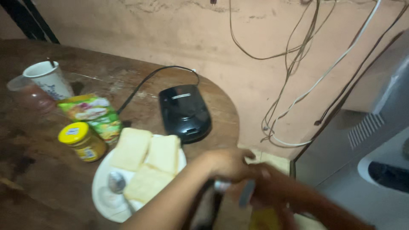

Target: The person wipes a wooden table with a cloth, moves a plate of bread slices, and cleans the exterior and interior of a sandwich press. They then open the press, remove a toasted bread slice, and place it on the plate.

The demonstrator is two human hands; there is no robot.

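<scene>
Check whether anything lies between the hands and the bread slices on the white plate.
Nothing visible does. The left hand and right hand, blurred around a knife-like tool, sit just off the table's edge; the bread slices lie uncovered on the plate, a spoon beside them.

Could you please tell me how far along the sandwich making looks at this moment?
Done: three bread slices and a spoon lie on the white plate. In hand: both hands work on something blurred beyond the table edge. Left: jar still capped, sandwich maker still closed.
</scene>
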